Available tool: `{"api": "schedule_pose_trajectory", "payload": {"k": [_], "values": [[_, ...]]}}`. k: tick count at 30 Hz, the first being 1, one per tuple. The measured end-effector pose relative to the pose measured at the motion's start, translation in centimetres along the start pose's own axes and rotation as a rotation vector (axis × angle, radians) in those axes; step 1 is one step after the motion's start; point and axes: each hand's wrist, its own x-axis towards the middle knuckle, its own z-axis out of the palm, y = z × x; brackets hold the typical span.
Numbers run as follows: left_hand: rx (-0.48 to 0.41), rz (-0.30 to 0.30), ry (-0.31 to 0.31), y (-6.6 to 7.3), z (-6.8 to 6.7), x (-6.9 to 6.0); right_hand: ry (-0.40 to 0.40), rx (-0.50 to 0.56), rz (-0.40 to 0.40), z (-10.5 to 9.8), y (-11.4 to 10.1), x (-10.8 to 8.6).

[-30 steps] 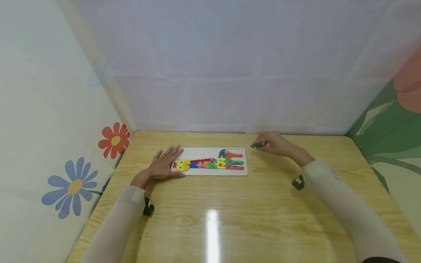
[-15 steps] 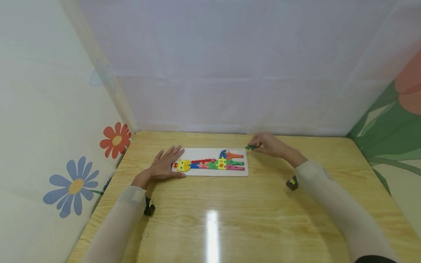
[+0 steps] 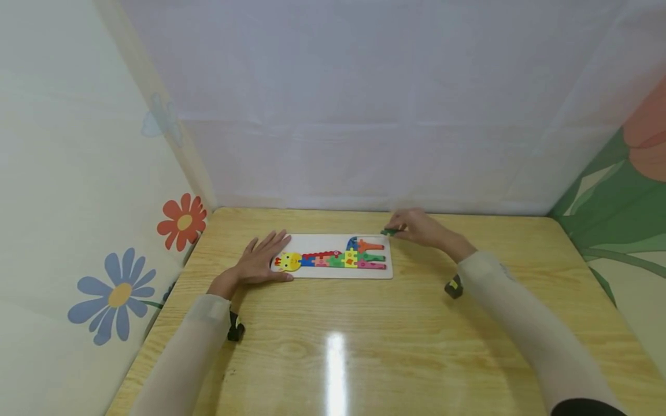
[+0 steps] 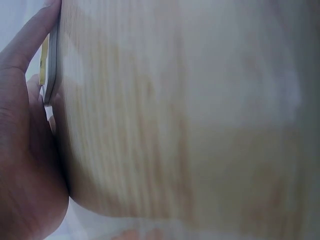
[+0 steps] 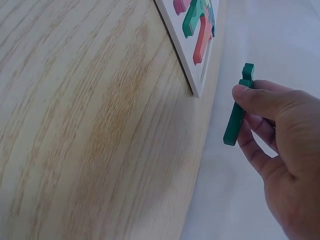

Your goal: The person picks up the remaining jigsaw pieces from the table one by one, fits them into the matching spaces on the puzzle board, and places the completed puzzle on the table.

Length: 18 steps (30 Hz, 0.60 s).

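A white puzzle board [image 3: 317,241] lies lengthwise on the wooden table, bearing a giraffe of coloured pieces with a yellow head [image 3: 289,262] at its left end. My left hand [image 3: 257,263] rests over that end, fingers straight and spread, the thumb along the near edge. Between thumb and fingers, my right hand [image 3: 421,228] pinches a dark green puzzle piece [image 5: 238,110]. It is a slim bar with a knob at one end, held above the board's far right corner. Below that corner sit the orange leg [image 5: 202,40] and the green leg [image 5: 191,19].
The table [image 3: 291,335] runs back to a pale cloth wall [image 3: 322,144]. Flower-printed panels stand left and right. A bright reflection [image 3: 335,370] falls on the near part of the tabletop.
My right hand has moved left with the green puzzle piece, from beyond the board's right end to over its far right corner. The left hand and board stay put.
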Motion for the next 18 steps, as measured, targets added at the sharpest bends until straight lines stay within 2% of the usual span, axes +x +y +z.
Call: {"api": "schedule_pose_trajectory", "payload": {"k": [9, 18], "values": [[-0.012, 0.016, 0.017, -0.1, 0.2, 0.1, 0.000, 0.001, -0.016, 0.4, -0.2, 0.9], [0.010, 0.000, -0.001, -0.1, 0.1, 0.1, -0.009, 0.030, -0.027, 1.1, -0.2, 1.7]]}}
